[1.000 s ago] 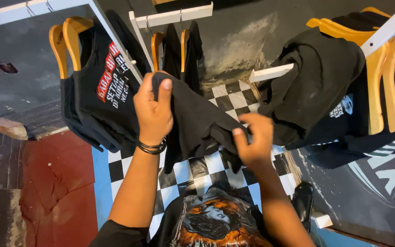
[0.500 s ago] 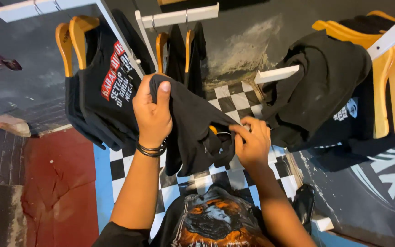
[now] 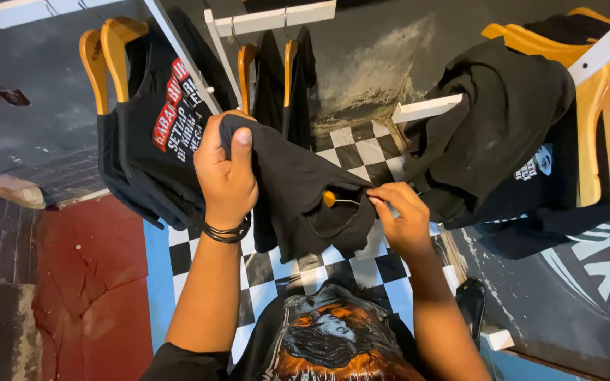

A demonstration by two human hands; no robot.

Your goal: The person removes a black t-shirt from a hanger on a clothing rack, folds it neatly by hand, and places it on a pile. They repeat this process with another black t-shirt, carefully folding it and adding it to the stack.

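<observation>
Both hands grip one black shirt (image 3: 298, 190) — left hand (image 3: 226, 176) clenched on cloth, right hand (image 3: 402, 215) fingers pinching its collar.

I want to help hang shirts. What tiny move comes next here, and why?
Probably push the hanger further into the shirt. The left hand holds the black shirt bunched up, and the right hand pinches at its neck opening, where only the hanger's wooden tip and wire show.

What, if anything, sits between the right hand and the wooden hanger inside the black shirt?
Mostly the shirt's own cloth. The black shirt covers the wooden hanger except for a small tip at the neck opening. The right hand pinches at that opening beside the tip; the left hand grips the shirt's shoulder.
</observation>
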